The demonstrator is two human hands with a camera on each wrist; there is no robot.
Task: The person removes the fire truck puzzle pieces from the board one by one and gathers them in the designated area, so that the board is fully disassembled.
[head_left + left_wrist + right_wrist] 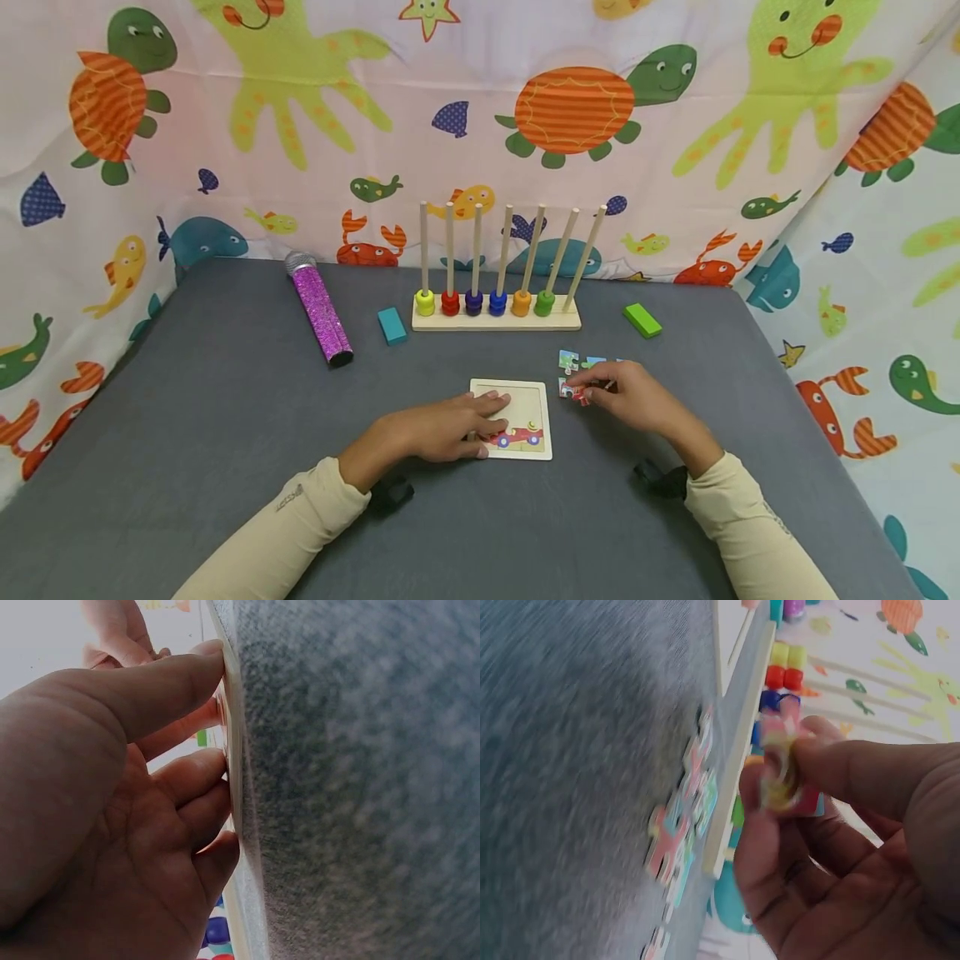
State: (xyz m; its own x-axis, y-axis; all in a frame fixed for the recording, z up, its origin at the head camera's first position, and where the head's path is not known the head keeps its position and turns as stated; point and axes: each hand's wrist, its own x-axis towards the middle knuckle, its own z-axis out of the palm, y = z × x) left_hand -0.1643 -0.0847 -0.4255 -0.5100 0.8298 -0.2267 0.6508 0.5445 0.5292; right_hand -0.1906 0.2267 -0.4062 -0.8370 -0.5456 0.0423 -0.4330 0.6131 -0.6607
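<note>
My left hand [442, 429] rests on the left side of a small wooden puzzle tray [523, 400], fingers spread over it and thumb at its near edge. Along the tray's lower part lie fitted pieces showing a red vehicle [517, 437]. In the left wrist view the fingertips [210, 769] touch the tray's edge. To the right of the tray, my right hand [637, 398] pinches a puzzle piece [810, 801] between thumb and fingers, raised off the table in the right wrist view. Loose puzzle pieces [568, 360] lie beside and under that hand, which partly hides them.
Behind the tray stands a wooden peg rack [495, 323] with coloured beads on tall rods. A teal block [392, 326] and a pink glittery microphone [321, 312] lie to its left, a green block [642, 320] to its right. A sea-animal cloth [465, 83] hangs behind the grey table.
</note>
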